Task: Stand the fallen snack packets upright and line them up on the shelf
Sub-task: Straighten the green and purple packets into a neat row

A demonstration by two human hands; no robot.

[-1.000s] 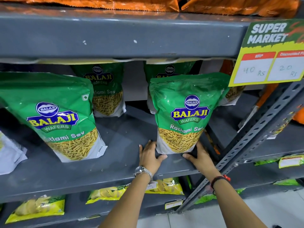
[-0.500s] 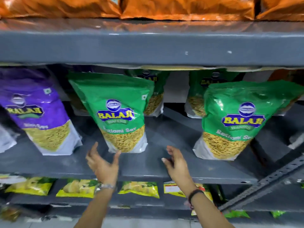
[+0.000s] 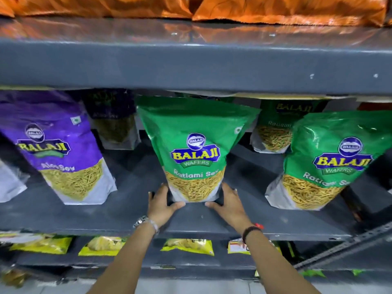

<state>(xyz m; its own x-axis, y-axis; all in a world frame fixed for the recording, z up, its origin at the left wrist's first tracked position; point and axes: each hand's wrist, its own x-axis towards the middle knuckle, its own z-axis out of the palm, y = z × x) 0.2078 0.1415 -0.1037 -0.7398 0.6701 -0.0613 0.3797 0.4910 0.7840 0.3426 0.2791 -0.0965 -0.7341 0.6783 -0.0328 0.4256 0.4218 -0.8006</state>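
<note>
Grey shelf (image 3: 106, 213), green packet (image 3: 196, 149) upright between both hands' grip

a shop, likely a grocery aisle: grey metal shelving (image 3: 191, 66) stacked in tiers carries many copies of the same branded goods. green ratlami sev packets (image 3: 197, 149) and purple aloo sev packets (image 3: 59, 145) face outward, orange packets (image 3: 275, 9) fill the tier above, and yellow packets (image 3: 186, 247) lie along the tier below.

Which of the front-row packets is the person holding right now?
The middle green Ratlami Sev packet: left hand and right hand cup its base. The purple packet and right green packet stand untouched.
</note>
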